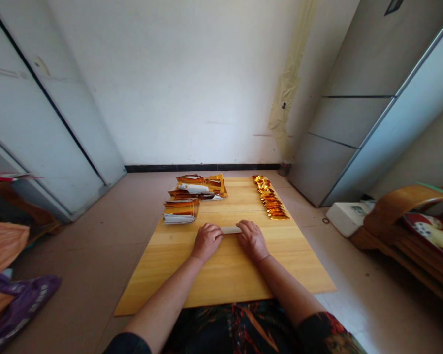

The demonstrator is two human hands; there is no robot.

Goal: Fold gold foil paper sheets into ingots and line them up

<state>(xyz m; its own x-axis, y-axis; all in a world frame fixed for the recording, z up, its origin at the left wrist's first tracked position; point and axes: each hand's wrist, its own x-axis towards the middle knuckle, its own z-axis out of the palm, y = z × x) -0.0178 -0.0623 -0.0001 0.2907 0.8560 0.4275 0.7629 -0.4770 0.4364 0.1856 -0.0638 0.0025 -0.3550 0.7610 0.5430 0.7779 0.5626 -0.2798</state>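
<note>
A narrow white folded paper strip [231,229] lies on the wooden board [225,275] between my hands. My left hand [206,240] is curled over the strip's left end, fingers closed on it. My right hand [251,238] presses down on the strip's right end with bent fingers. Beyond my left hand sits a stack of gold foil sheets [180,210], with more gold sheets [201,187] farther back. A row of folded gold pieces [271,199] runs along the board's far right.
The board lies on a tiled floor. A grey cabinet [354,128] stands at right, a wooden chair [406,216] and white box [349,216] beside it. Bags [18,300] lie at left near a door [40,113].
</note>
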